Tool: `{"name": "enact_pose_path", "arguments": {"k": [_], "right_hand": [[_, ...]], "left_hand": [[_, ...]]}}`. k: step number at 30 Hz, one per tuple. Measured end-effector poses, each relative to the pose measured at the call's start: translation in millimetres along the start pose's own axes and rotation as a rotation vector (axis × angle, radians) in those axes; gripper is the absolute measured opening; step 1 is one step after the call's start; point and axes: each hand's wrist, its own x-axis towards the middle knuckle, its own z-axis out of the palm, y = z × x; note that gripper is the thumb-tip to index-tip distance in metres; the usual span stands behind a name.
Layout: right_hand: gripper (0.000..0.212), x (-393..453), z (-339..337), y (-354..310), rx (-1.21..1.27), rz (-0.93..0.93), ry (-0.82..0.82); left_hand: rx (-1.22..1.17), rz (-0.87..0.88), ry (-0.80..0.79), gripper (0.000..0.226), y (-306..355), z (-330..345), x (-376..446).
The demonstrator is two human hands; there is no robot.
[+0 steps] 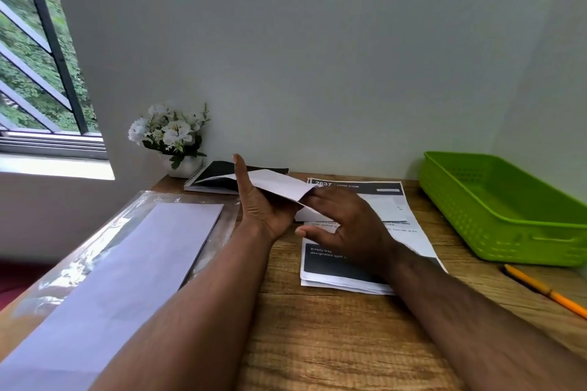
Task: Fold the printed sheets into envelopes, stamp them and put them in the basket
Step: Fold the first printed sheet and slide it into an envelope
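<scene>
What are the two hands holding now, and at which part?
Both hold one folded sheet: the left hand grips its left end, and the right hand pinches its right edge.

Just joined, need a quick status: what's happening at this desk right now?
A person is folding a white sheet in mid-air above the wooden desk. The left hand cradles it from below, thumb up, while the right hand pinches its right edge. A stack of printed sheets lies under the hands. The green basket at right looks empty as far as visible. A pack of white envelopes lies at left.
</scene>
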Motion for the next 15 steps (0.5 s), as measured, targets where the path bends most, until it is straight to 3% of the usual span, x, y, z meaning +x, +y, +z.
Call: {"name": "enact_pose_path", "arguments": {"k": [7,15], "right_hand": [[0.052,0.3,-2.3,-4.6,0.068,0.129,-0.257],[0.067,2.1,-0.9,-7.3,0.034,0.044,-0.289]], "left_hand": [[0.082,-0.028,0.012,0.075,-5.8,8.2,-8.8],[0.114,-0.009,-0.033,0.090,2.3,7.7,-9.0]]}}
